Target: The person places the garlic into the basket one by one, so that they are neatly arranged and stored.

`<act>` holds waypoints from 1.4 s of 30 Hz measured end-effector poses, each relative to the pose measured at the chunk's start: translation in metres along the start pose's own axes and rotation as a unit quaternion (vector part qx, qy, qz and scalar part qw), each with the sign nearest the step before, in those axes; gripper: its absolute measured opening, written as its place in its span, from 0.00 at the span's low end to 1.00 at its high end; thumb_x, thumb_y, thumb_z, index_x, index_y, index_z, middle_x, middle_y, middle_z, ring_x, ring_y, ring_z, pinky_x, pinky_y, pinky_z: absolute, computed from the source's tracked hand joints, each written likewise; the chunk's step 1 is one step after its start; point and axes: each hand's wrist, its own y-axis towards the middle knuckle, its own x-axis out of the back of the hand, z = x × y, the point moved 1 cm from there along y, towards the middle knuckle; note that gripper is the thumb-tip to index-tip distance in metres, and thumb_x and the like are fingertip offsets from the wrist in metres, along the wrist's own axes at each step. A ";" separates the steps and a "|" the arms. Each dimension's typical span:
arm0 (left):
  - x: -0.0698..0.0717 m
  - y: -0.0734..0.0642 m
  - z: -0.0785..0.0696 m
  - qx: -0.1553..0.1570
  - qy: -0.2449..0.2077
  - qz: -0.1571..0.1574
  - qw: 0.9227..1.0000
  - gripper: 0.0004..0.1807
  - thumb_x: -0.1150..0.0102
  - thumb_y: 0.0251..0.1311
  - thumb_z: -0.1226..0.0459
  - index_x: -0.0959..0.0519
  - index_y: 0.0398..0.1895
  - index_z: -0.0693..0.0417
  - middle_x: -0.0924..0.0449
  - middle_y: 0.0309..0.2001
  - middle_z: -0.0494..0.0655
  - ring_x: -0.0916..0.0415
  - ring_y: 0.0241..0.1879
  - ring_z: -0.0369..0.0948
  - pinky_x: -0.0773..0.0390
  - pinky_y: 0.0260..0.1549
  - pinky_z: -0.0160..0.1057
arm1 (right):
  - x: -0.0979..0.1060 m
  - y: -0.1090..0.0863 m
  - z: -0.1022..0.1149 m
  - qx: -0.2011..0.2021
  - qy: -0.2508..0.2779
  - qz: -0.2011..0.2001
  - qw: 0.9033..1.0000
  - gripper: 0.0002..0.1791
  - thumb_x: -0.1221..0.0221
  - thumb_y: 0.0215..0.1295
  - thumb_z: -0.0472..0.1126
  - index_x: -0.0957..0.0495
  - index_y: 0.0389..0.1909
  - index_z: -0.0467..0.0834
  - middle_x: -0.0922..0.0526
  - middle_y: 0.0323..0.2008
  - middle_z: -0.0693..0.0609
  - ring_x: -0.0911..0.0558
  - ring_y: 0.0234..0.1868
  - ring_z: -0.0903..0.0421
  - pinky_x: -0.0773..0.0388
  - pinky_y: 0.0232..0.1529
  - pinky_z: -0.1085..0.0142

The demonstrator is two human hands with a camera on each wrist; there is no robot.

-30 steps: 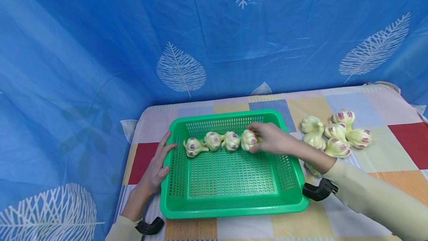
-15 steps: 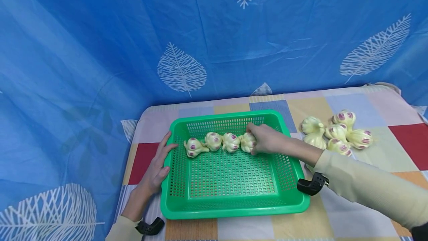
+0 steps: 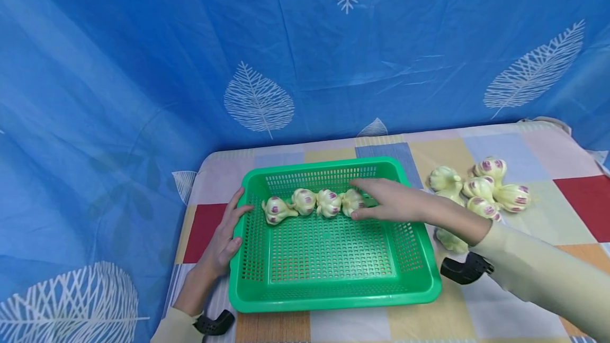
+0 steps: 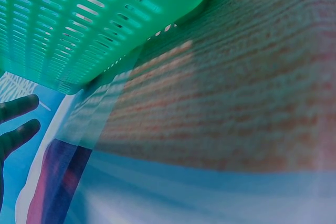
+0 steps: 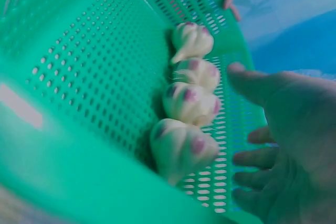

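Observation:
A green slotted plastic basket (image 3: 333, 304) holds several garlic bulbs, cream with purple patches, in a row along its far side. My right hand (image 3: 394, 201) is over the basket's right part, thumb and fingers spread apart beside the rightmost garlic bulb (image 3: 352, 203). In the right wrist view the fingers of that hand (image 5: 299, 140) are loosely extended and stand apart from the nearest bulb (image 5: 184, 149). My left hand (image 3: 221, 240) lies against the basket's left rim with its fingers extended. Two of its fingers (image 4: 21, 132) show below the basket wall in the left wrist view.
Right of the basket, several more garlic bulbs (image 3: 481, 187) lie in a loose group on the checkered tablecloth (image 3: 538, 221). Another bulb (image 3: 452, 241) sits partly behind the right forearm. A blue curtain (image 3: 305, 68) with white leaf prints hangs behind the table.
My right hand has let go of the rightmost garlic bulb and drawn slightly right, its fingers spreading. That bulb turned and stayed at the row's end. The left hand and basket have hardly moved.

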 end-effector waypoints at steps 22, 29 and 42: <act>0.000 0.002 0.000 0.005 -0.006 0.006 1.000 0.36 0.57 0.70 0.43 0.35 0.70 0.59 0.56 0.80 0.55 0.46 0.73 0.51 0.19 0.49 0.45 | -0.021 -0.147 -0.056 -0.087 0.083 -0.224 0.967 0.54 0.29 0.61 0.45 0.53 0.81 0.56 0.53 0.80 0.50 0.54 0.79 0.51 0.51 0.69 0.33; -0.001 0.001 0.000 -0.003 -0.015 0.000 1.000 0.36 0.57 0.70 0.44 0.35 0.70 0.60 0.56 0.79 0.57 0.47 0.73 0.51 0.20 0.50 0.42 | -0.041 -0.179 -0.076 -0.066 0.184 -0.311 0.930 0.58 0.26 0.47 0.23 0.45 0.79 0.46 0.43 0.78 0.51 0.44 0.73 0.71 0.47 0.64 0.83; -0.002 0.003 -0.004 -0.008 -0.040 -0.009 0.999 0.33 0.55 0.68 0.48 0.36 0.70 0.58 0.57 0.79 0.58 0.48 0.73 0.54 0.20 0.51 0.41 | -0.090 -0.204 -0.109 0.045 0.424 -0.387 0.818 0.48 0.43 0.45 0.04 0.44 0.71 0.23 0.31 0.71 0.42 0.32 0.71 0.57 0.32 0.62 0.69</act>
